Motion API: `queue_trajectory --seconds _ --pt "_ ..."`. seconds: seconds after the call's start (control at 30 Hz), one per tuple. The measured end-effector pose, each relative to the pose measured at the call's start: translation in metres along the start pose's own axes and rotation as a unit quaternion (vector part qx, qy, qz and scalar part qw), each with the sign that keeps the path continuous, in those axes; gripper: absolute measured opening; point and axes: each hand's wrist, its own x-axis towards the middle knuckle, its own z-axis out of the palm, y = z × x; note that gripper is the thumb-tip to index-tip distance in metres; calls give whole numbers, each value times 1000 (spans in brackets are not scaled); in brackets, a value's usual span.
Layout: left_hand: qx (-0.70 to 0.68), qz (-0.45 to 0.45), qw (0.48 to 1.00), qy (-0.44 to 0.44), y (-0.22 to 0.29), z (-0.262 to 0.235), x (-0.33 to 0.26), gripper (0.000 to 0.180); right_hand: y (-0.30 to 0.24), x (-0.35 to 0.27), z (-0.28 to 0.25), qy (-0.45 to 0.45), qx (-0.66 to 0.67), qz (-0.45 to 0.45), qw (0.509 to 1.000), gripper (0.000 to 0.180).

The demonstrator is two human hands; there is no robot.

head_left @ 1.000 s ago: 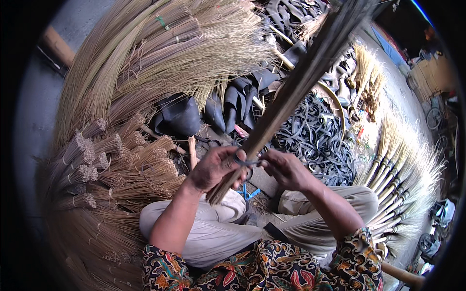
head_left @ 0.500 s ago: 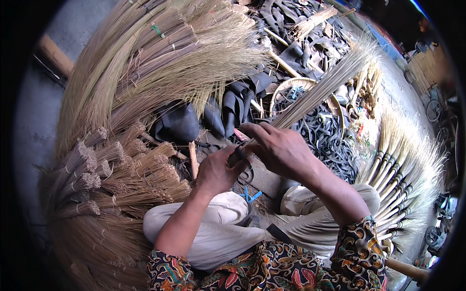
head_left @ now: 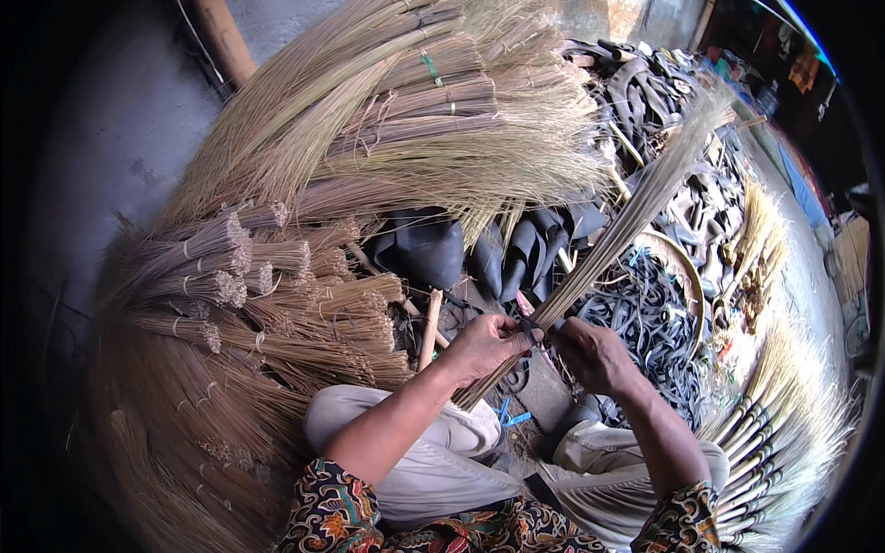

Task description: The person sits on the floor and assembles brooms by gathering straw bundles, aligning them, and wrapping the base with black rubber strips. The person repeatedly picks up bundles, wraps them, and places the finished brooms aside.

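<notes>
A long, thin bundle of straw stalks point(head_left: 613, 247) slants from above my lap up to the far right, its feathery end uppermost. My left hand point(head_left: 484, 348) is closed around the bundle near its cut lower end, which sticks out below the fingers. A black rubber strip point(head_left: 527, 328) passes around the stalks beside my left thumb. Close on the right of the stalks, my right hand point(head_left: 595, 355) is curled into a grip at the strip; its fingertips are partly hidden.
Tied straw bundles point(head_left: 230, 249) are heaped at left and far left. Black rubber sheets point(head_left: 419, 244) lie ahead, with a round basket point(head_left: 696, 276) of black strips point(head_left: 636, 323) beyond my right hand. Finished-looking brooms point(head_left: 751, 433) lie at right. Blue strips point(head_left: 512, 415) lie near my feet.
The view has shifted, so the surroundings sit further right. My right hand has come off the top of the stalks to their right side, and the bundle's lower end now shows.
</notes>
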Motion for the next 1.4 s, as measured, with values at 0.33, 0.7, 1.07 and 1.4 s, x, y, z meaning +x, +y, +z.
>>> queue_trajectory --seconds 0.33,0.7,1.07,1.4 --pt "-32 132 984 112 16 12 8 39 -3 14 58 287 -71 26 955 22" --pt "47 172 978 112 16 16 -1 38 -15 22 51 300 -167 25 939 26" --pt "6 287 953 93 35 43 -4 51 -11 -9 57 112 317 60 940 81" --pt "-217 173 955 -102 88 46 -6 38 -8 -46 78 -68 444 165 878 16"
